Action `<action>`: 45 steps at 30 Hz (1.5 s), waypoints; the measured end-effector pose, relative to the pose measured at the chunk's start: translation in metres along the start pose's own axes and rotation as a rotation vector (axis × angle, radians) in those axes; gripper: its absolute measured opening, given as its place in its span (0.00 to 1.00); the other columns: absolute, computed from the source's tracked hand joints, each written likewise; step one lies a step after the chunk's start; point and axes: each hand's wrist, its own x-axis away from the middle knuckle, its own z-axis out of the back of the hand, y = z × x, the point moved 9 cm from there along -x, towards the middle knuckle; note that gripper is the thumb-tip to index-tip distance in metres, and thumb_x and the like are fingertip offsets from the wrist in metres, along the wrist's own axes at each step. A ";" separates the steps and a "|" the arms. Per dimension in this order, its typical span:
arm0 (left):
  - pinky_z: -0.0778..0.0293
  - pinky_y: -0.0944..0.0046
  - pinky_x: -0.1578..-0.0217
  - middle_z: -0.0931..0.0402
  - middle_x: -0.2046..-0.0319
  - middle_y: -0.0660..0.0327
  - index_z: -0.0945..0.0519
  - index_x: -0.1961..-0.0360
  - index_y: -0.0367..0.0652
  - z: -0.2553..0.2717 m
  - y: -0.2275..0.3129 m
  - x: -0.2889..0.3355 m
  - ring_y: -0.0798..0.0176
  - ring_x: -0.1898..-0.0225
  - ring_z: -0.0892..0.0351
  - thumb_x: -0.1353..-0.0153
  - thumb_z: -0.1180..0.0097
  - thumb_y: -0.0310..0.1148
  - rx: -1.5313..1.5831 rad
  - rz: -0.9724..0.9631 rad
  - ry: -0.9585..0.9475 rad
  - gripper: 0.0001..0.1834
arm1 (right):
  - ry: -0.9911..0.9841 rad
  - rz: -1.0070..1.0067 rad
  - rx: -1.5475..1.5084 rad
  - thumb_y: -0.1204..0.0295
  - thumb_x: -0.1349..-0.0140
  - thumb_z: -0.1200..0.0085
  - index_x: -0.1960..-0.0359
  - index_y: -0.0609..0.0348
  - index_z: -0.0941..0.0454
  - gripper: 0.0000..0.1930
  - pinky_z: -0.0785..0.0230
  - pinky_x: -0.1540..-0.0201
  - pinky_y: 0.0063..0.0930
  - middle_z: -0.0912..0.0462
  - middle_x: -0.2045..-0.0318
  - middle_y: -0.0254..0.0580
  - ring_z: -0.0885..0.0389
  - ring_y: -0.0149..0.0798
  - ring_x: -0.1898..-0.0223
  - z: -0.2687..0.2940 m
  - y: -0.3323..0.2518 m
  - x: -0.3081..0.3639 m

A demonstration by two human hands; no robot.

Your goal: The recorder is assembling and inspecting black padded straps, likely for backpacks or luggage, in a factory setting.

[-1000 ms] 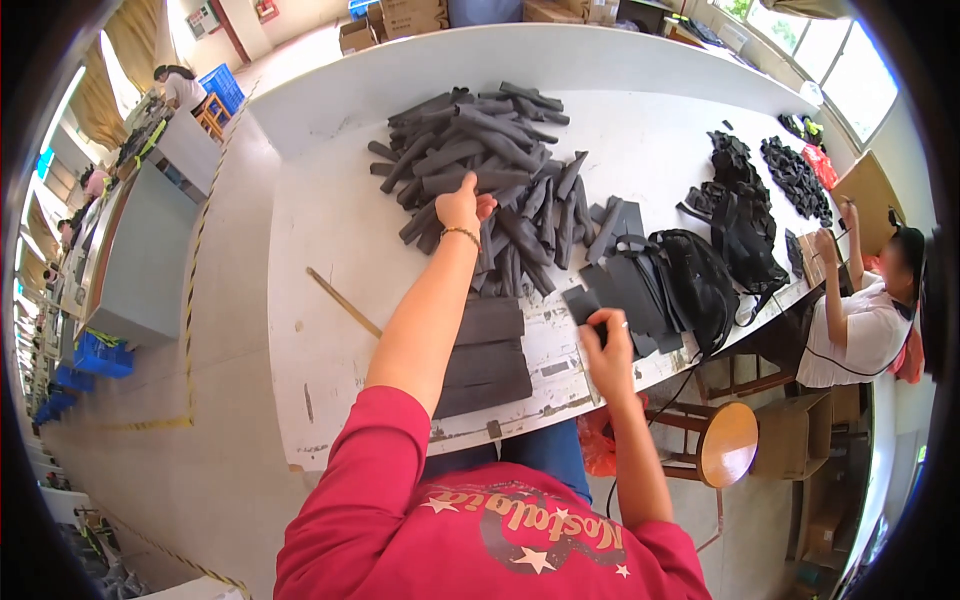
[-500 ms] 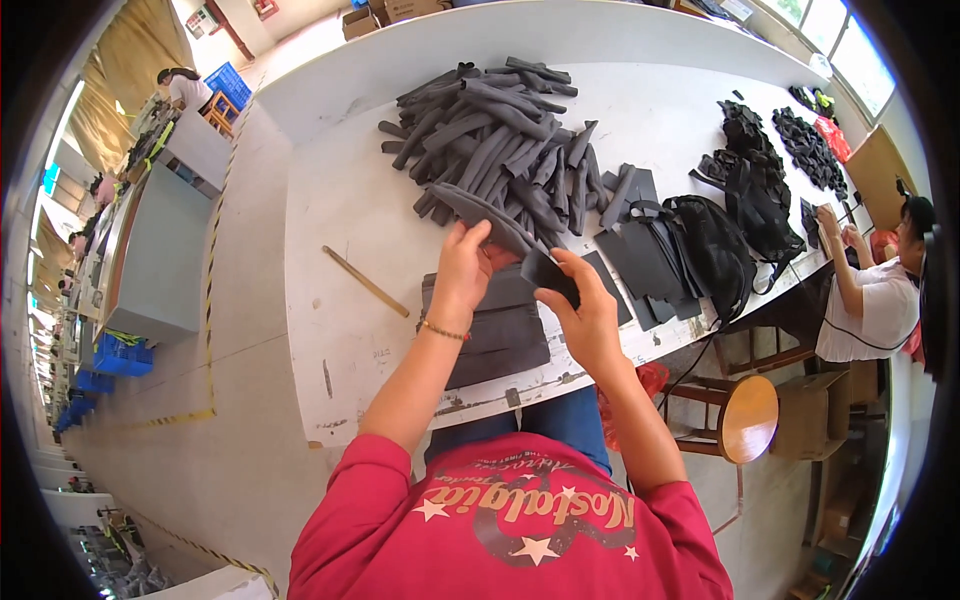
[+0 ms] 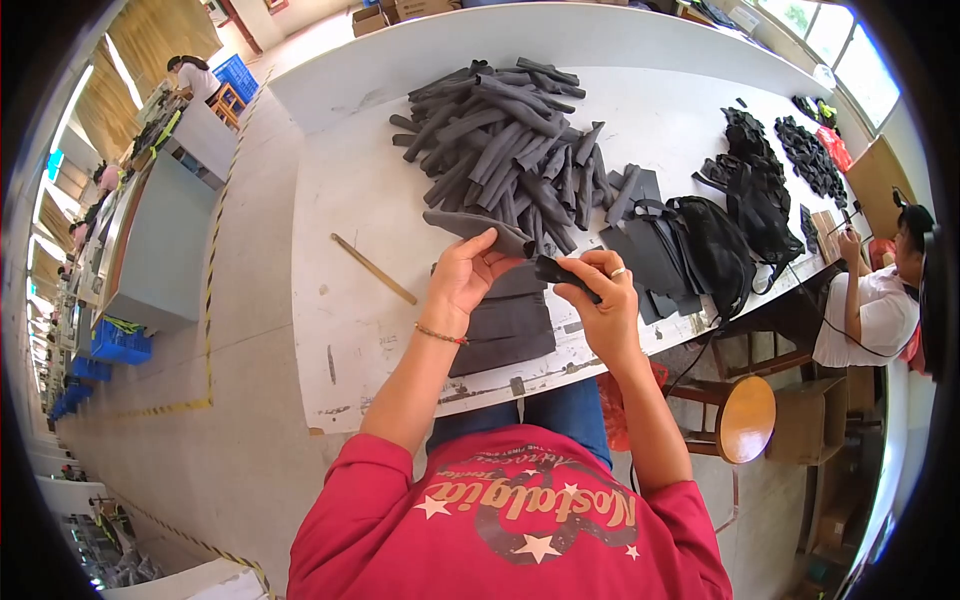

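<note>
My left hand (image 3: pixel 466 280) is closed on a dark grey fabric sleeve (image 3: pixel 470 226), whose end points toward my right hand. Between the fingers and thumb of my right hand (image 3: pixel 608 305) is a black sheet rolled into a narrow tube (image 3: pixel 562 276). The roll's tip sits close to the sleeve's end; whether they touch I cannot tell. Below both hands lies a stack of flat dark fabric pieces (image 3: pixel 505 330), partly covered by the left hand. A large heap of similar grey sleeves (image 3: pixel 500 140) spreads over the table just beyond.
A thin wooden stick (image 3: pixel 374 268) lies left on the white table (image 3: pixel 340 200). To the right are flat black sheets (image 3: pixel 640 255), a black backpack (image 3: pixel 715 250) and heaped black straps (image 3: pixel 750 160). A co-worker (image 3: pixel 870 300) sits at the right edge, near a round wooden stool (image 3: pixel 746 420).
The black sheet in my right hand has gone from a loose curl to a tight roll. The sleeve in my left hand has tilted flatter, its end now nearer the roll.
</note>
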 end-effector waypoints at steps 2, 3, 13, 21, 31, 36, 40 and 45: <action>0.20 0.55 0.50 0.20 0.53 0.48 0.23 0.52 0.30 0.000 -0.002 -0.001 0.54 0.52 0.18 0.32 0.48 0.30 0.001 0.019 -0.008 0.14 | 0.037 0.088 0.027 0.72 0.50 0.33 0.59 0.53 0.15 0.14 0.38 0.56 0.34 0.24 0.63 0.34 0.26 0.40 0.62 0.005 -0.010 -0.006; 0.20 0.55 0.50 0.20 0.53 0.48 0.24 0.52 0.30 -0.003 -0.002 -0.001 0.54 0.52 0.18 0.32 0.49 0.30 -0.025 0.029 -0.012 0.14 | 0.032 0.137 0.073 0.72 0.49 0.33 0.60 0.53 0.14 0.13 0.39 0.55 0.34 0.23 0.64 0.35 0.26 0.40 0.62 0.006 -0.014 -0.008; 0.19 0.54 0.52 0.19 0.56 0.50 0.24 0.52 0.31 -0.018 -0.001 0.010 0.55 0.54 0.17 0.33 0.49 0.25 -0.047 0.060 -0.051 0.11 | 0.069 0.211 0.204 0.71 0.47 0.35 0.62 0.55 0.15 0.10 0.39 0.55 0.35 0.23 0.67 0.36 0.25 0.40 0.62 0.016 -0.023 -0.026; 0.19 0.52 0.52 0.19 0.57 0.51 0.24 0.54 0.31 -0.019 0.002 0.009 0.54 0.54 0.18 0.33 0.48 0.26 -0.058 0.055 -0.012 0.10 | 0.025 0.322 0.234 0.72 0.50 0.34 0.62 0.54 0.15 0.12 0.38 0.56 0.35 0.24 0.66 0.34 0.26 0.39 0.62 0.014 -0.043 -0.018; 0.18 0.49 0.53 0.21 0.55 0.49 0.26 0.50 0.31 -0.037 0.006 0.017 0.51 0.53 0.18 0.33 0.49 0.24 -0.032 0.068 -0.095 0.12 | 0.106 0.484 0.432 0.74 0.53 0.33 0.62 0.55 0.16 0.14 0.38 0.56 0.36 0.24 0.67 0.34 0.25 0.40 0.64 0.015 -0.060 -0.015; 0.18 0.48 0.53 0.21 0.55 0.49 0.30 0.47 0.32 -0.052 0.010 0.026 0.51 0.53 0.18 0.33 0.50 0.23 -0.053 -0.026 -0.094 0.15 | 0.148 0.457 0.454 0.74 0.54 0.33 0.61 0.56 0.16 0.15 0.38 0.57 0.36 0.24 0.67 0.34 0.25 0.39 0.64 0.015 -0.062 -0.011; 0.17 0.48 0.54 0.22 0.55 0.48 0.34 0.43 0.32 -0.060 0.014 0.033 0.51 0.54 0.18 0.33 0.50 0.23 -0.069 -0.072 -0.104 0.19 | 0.183 0.442 0.440 0.72 0.54 0.33 0.58 0.56 0.18 0.18 0.38 0.56 0.38 0.25 0.65 0.34 0.26 0.40 0.63 0.013 -0.061 -0.009; 0.20 0.52 0.50 0.22 0.52 0.49 0.35 0.40 0.35 -0.076 0.030 0.049 0.53 0.50 0.20 0.34 0.47 0.25 -0.139 -0.222 -0.091 0.22 | 0.164 0.383 0.386 0.70 0.52 0.32 0.51 0.56 0.21 0.23 0.38 0.53 0.40 0.26 0.59 0.40 0.27 0.45 0.59 0.009 -0.059 -0.006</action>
